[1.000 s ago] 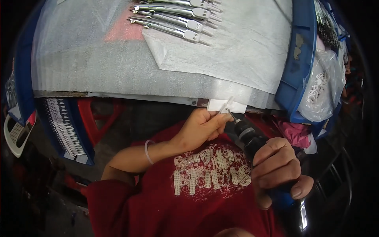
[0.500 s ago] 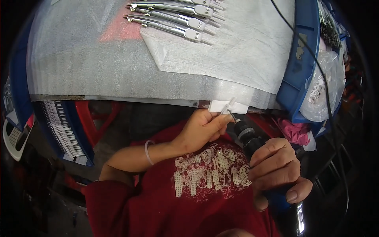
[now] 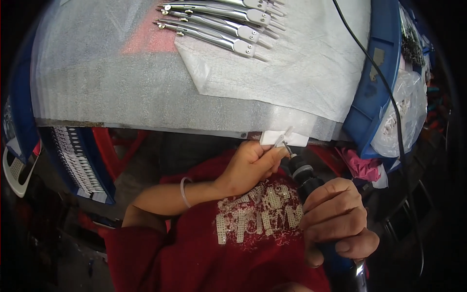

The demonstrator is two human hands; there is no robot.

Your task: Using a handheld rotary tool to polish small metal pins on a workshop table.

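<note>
Driver [image 3: 304, 176], compasses [image 3: 214, 39], cable [image 3: 389, 91] crossing blue bin [image 3: 362, 109]

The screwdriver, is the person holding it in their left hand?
No, the right hand is wrapped around the screwdriver.

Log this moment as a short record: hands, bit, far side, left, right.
Left hand: pinches small pale grey piece at white rectangular block
Right hand: wraps black and blue powered screwdriver
Bit: angled toward the piece; contact too small to confirm
Far side: silver metal compasses, partly on thin white sheet
Left: long blue tray, silvery parts
Right: blue plastic bin, clear plastic bag
</note>
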